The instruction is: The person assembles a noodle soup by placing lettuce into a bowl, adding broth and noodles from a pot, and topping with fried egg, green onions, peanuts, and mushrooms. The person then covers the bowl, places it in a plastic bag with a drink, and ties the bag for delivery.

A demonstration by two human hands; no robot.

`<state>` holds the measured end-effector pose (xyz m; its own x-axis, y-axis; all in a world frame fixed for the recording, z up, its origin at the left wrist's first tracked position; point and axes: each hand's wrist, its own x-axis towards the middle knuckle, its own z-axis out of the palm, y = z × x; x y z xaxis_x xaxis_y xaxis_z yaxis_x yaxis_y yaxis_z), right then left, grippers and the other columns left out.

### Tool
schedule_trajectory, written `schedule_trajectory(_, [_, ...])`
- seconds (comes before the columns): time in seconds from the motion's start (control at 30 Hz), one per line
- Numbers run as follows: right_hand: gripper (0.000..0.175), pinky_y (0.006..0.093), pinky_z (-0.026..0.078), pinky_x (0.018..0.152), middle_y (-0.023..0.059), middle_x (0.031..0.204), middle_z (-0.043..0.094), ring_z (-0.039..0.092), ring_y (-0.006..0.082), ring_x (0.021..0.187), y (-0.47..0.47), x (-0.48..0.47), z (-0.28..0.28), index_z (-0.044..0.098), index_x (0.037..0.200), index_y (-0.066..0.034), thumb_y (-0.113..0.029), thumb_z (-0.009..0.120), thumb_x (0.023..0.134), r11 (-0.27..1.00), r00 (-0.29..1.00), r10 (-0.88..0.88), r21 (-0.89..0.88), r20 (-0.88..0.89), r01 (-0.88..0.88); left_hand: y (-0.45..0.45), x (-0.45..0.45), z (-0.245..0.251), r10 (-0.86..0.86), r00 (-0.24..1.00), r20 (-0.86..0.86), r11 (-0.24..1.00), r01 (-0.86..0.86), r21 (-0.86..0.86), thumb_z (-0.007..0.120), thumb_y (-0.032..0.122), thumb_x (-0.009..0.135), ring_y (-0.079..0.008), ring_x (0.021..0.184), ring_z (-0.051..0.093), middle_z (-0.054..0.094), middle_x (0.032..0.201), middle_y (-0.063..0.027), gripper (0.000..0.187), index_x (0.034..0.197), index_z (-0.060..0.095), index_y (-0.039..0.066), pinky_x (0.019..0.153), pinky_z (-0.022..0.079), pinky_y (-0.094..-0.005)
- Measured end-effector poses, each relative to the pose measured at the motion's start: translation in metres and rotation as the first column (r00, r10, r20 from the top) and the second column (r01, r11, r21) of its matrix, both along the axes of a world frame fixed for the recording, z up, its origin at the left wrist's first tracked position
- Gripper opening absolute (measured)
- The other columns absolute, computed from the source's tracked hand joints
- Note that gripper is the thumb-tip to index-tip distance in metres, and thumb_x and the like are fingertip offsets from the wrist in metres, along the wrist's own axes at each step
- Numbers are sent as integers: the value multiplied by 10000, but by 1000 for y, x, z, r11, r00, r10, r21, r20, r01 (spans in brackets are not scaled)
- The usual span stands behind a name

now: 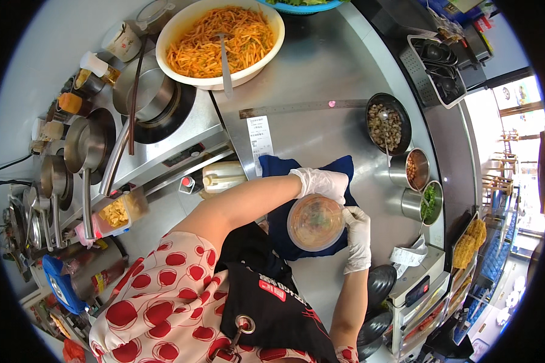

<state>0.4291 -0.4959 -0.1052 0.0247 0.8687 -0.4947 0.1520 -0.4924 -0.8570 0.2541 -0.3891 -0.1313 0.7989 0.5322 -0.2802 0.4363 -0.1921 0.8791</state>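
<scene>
A round clear plastic takeaway bowl with a lid point(315, 222) sits on a dark blue cloth point(279, 231) in front of me. Through the cloudy lid I make out pale food with some green and brown bits. My left hand point(324, 185), in a white disposable glove, reaches across and grips the upper right of the rim, its fingertips partly hidden. Gloved as well, my right hand point(359, 229) pinches the rim's right side, close to the left one. A printed paper slip point(260, 140) lies on the steel counter point(309, 136), its lower end against the cloth.
A large white basin point(161, 54) of shredded vegetables stands at the back left. Pans, including a saucepan point(152, 90), line the left. Along the right are a dark bowl point(408, 131) with a spoon and two steel pots point(397, 170). Black bowls point(379, 286) stand near my right forearm.
</scene>
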Motion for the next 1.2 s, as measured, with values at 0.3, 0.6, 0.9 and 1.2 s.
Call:
schedule_trajectory(0.3, [114,217,431,598,12,775,633,522,70,633,-34,11,1,650,940,0,-110,634,911,996,996,-68,-70,-60,64,-19,-50,11,278,960,-8,942,-275,-191,695,287,786,-223,805,668,704,892,-153,334,940,702,-10,734,528,-340])
schedule_trajectory(0.6, [141,220,447,611,-6,706,592,534,78,627,-57,2,-8,612,822,-24,-118,623,926,965,945,-257,-99,-202,242,-61,-80,23,590,804,-68,695,-549,-465,686,274,884,-127,744,602,655,819,-69,324,967,659,-38,685,498,-269])
schedule_trajectory(0.9, [104,256,496,663,52,771,646,615,129,691,-114,-26,-18,591,901,-41,-129,643,917,917,809,-399,-166,-432,363,-168,-84,12,877,472,-90,262,-626,-734,641,255,930,-134,787,629,625,869,-41,265,991,601,0,753,549,-288])
schedule_trajectory(1.2, [117,270,510,707,73,857,648,623,149,749,-134,-63,-17,557,988,-16,-94,620,928,828,707,-552,-188,-443,528,-221,-50,11,960,269,-76,79,-522,-849,625,198,937,-177,859,641,618,922,-60,178,969,576,30,842,542,-337])
